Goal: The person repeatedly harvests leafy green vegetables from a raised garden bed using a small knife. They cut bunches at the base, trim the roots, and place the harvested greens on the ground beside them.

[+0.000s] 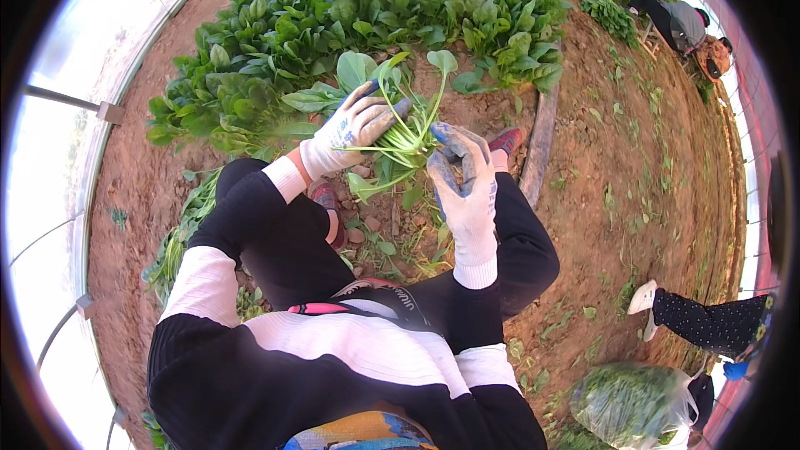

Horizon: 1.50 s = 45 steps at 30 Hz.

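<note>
My left hand (359, 128), in a white knit glove with a dirty blue coating, is closed around a bunch of spinach (400, 137). The leaves point away from me and to the left; the pale stem bases face my right hand (462, 165). That hand wears a matching glove. Its thumb and fingers are curled close to the stem ends with a gap between them; whether the fingertips grip a stem cannot be told. A few loose leaves droop below the bunch, above the soil between my shoes.
Dense growing spinach (400, 6) lies ahead. A wooden pole (540, 137) rests right of my foot. Cut greens (187, 219) lie beside my left leg. A filled clear plastic bag (631, 400) and a person's legs (706, 322) are at lower right; other people are at upper right.
</note>
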Each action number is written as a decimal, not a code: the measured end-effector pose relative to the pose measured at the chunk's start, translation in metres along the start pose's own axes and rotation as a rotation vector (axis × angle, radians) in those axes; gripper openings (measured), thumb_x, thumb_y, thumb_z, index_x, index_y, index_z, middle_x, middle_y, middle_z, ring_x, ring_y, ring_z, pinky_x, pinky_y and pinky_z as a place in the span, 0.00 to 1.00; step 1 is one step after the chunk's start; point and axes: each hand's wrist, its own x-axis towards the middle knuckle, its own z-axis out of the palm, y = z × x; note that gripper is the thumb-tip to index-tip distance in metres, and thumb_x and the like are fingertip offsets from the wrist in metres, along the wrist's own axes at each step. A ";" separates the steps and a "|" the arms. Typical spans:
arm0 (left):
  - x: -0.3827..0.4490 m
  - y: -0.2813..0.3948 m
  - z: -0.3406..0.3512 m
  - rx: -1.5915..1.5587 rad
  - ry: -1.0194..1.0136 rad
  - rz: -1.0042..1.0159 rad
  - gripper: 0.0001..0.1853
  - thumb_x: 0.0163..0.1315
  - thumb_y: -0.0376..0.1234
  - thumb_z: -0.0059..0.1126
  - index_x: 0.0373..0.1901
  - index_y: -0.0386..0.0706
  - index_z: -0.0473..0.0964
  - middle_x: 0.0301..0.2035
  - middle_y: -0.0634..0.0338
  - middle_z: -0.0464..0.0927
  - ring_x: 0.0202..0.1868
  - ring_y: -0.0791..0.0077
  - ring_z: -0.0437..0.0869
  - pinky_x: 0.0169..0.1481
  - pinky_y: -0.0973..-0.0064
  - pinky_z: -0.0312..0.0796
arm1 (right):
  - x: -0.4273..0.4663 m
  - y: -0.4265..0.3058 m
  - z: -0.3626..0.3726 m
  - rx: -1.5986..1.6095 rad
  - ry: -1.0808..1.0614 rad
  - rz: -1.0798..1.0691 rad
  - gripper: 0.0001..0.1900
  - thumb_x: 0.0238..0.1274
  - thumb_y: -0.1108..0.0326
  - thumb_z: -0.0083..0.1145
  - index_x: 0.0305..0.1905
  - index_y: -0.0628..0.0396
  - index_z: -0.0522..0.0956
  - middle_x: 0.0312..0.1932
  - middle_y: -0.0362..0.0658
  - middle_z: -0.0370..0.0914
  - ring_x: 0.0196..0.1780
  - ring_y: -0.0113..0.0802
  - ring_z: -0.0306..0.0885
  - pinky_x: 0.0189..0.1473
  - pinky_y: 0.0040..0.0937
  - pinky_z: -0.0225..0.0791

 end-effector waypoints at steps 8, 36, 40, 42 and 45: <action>-0.013 -0.004 0.019 -0.306 0.151 0.092 0.44 0.42 0.36 0.66 0.64 0.31 0.60 0.56 0.45 0.69 0.56 0.47 0.74 0.68 0.41 0.56 | -0.007 0.020 0.008 -0.028 -0.020 0.082 0.20 0.56 0.80 0.59 0.55 0.62 0.74 0.52 0.45 0.72 0.52 0.31 0.74 0.56 0.26 0.67; -0.050 -0.008 0.013 -1.678 -0.475 -0.748 0.37 0.63 0.33 0.61 0.71 0.36 0.54 0.61 0.55 0.70 0.57 0.75 0.73 0.62 0.73 0.68 | -0.021 0.067 -0.001 0.154 -0.101 0.524 0.17 0.70 0.68 0.49 0.59 0.66 0.70 0.52 0.50 0.76 0.55 0.38 0.76 0.58 0.31 0.67; -0.061 -0.018 0.021 -1.634 -0.467 -0.507 0.38 0.60 0.32 0.64 0.70 0.36 0.56 0.61 0.55 0.70 0.56 0.75 0.74 0.61 0.74 0.69 | -0.012 0.067 0.002 0.762 -0.051 0.827 0.17 0.67 0.68 0.54 0.56 0.65 0.73 0.49 0.42 0.79 0.49 0.29 0.78 0.51 0.24 0.70; -0.059 -0.018 0.017 -1.543 -0.474 -0.419 0.38 0.59 0.31 0.65 0.70 0.36 0.56 0.60 0.55 0.71 0.56 0.75 0.74 0.61 0.74 0.69 | -0.006 0.065 -0.001 0.838 -0.117 0.830 0.14 0.66 0.68 0.56 0.53 0.63 0.75 0.45 0.41 0.80 0.43 0.25 0.79 0.45 0.21 0.70; -0.053 -0.015 0.010 -1.647 -0.521 -0.494 0.39 0.58 0.31 0.66 0.69 0.36 0.57 0.60 0.55 0.71 0.55 0.75 0.75 0.60 0.73 0.69 | 0.000 0.063 -0.003 0.927 -0.122 0.850 0.10 0.65 0.66 0.58 0.46 0.59 0.77 0.35 0.38 0.81 0.35 0.21 0.77 0.36 0.18 0.68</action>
